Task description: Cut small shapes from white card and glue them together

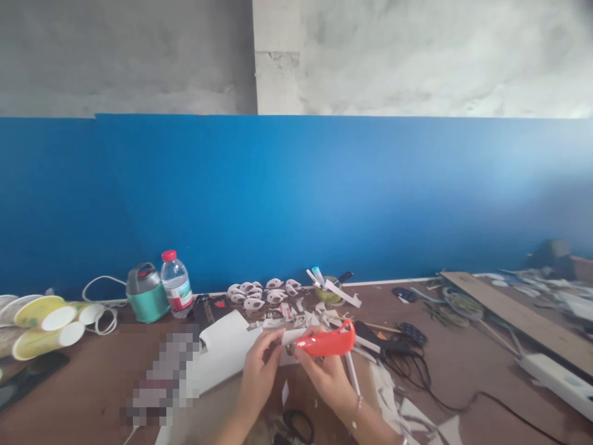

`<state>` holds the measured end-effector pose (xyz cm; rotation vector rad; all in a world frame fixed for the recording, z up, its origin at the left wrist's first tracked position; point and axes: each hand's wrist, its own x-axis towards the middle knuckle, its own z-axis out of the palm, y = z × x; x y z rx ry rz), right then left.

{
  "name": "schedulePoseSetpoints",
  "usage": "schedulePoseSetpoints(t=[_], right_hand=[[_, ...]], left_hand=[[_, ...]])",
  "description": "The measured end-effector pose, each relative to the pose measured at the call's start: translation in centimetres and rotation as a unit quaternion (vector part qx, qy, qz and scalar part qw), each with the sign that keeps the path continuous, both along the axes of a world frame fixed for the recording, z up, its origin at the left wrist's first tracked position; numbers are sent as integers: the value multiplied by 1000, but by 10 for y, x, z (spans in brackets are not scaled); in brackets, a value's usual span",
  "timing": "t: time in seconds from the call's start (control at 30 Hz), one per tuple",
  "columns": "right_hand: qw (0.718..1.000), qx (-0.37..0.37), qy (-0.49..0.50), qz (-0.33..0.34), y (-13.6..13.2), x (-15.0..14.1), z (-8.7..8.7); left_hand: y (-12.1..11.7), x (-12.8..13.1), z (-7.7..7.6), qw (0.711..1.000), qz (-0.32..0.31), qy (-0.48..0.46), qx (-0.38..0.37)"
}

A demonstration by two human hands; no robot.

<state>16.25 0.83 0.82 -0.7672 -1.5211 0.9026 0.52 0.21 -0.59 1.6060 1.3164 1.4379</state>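
My left hand (262, 364) is closed, its thumb and fingertips pinching a small white paper piece (293, 336). Close beside it, my right hand (331, 377) is wrapped round a shiny red-handled tool (327, 343) with a loop at its far end. The tool's front end lies against the paper and is partly hidden by my fingers, so its exact kind does not show. Beyond my hands lie several white cut-out shapes (254, 301) with dark holes, along with loose paper scraps (296, 312). Below my hands is a black loop-shaped object (299, 426).
White paper sheets (227, 352) lie left of my hands. Further left are a water bottle (176, 287), a teal-and-grey container (147, 293) and paper cups (50, 337). A green bowl (328, 294) stands behind. Rightward are a black-handled tool (370, 339), its cord, and a power strip (558, 377).
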Motion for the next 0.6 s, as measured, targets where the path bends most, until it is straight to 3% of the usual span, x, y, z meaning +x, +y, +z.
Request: schedulePoseSetpoints(t=[0.6], right_hand=[[999,-16,21,-30,0,0,10]], left_hand=[[-2,0,2,1000,-9,-1,-29]])
